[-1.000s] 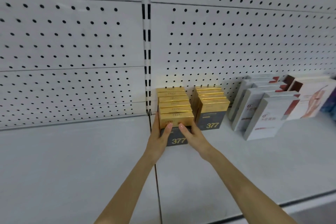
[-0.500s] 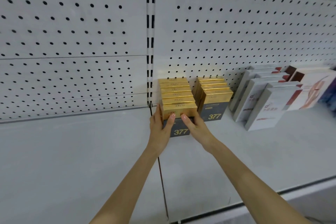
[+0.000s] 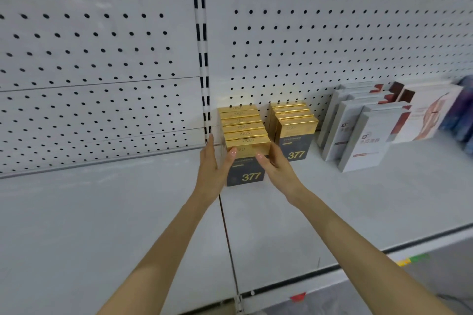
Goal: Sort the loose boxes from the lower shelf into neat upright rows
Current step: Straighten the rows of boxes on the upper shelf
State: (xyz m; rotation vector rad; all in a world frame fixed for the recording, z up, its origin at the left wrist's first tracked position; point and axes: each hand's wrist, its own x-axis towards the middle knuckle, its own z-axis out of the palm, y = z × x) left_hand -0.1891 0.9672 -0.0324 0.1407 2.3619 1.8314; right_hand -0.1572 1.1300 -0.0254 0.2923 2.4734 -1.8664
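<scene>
Left side: I see bare shelf (image 3: 102, 225), wide open.
Btw gold rows (image 3: 242, 125): narrow gap, right hand (image 3: 277, 171) in it.
Right side: white boxes (image 3: 363, 135) block.

Over the last second the left grip (image 3: 213, 169) and the right grip (image 3: 277, 171) eased outward across the face of the front gold box (image 3: 248, 144). The left one flattened against the box's left side and the right one settled along its right side, with little more than the thumb tips left on the face. The head view also tipped downward, so more of the shelf's front rail (image 3: 384, 254) showed below the box.
</scene>
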